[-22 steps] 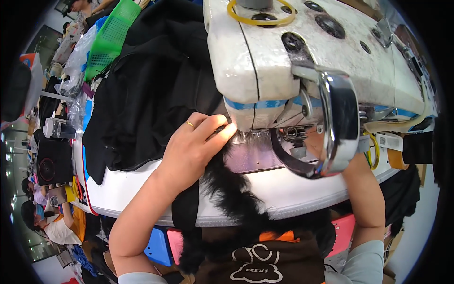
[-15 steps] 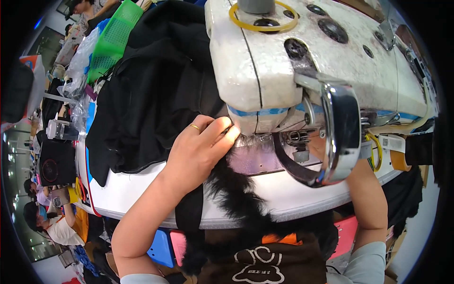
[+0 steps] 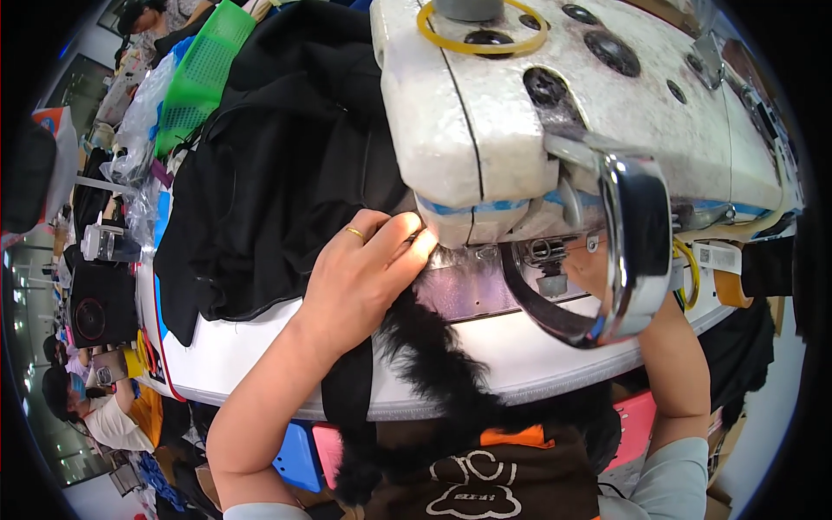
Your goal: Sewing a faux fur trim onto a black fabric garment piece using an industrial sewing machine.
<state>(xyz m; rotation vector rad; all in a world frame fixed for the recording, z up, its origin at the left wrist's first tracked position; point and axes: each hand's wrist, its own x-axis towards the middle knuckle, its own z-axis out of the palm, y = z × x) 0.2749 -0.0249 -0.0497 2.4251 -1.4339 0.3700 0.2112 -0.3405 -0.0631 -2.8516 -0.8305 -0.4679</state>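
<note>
at the centre of the frame, i saw the left hand (image 3: 360,269) with its fingers bent and closed on the upper end of a black fur strip (image 3: 438,351), right beside the head of a white sewing machine (image 3: 459,139). the strip ran down from those fingers across the white table (image 3: 243,355) and over its front edge toward the bottom of the frame. right of centre, the right hand (image 3: 586,269) was mostly hidden behind a shiny chrome part (image 3: 641,251), so from my end i could not tell whether it was open or gripping anything. a purplish metal plate (image 3: 468,295) lay between the two hands. black cloth (image 3: 286,182) spread over the upper left, touching the left hand's far side, with a green perforated basket (image 3: 204,78) beyond it. at the lower left i made out a masked co-worker (image 3: 108,420).
</note>
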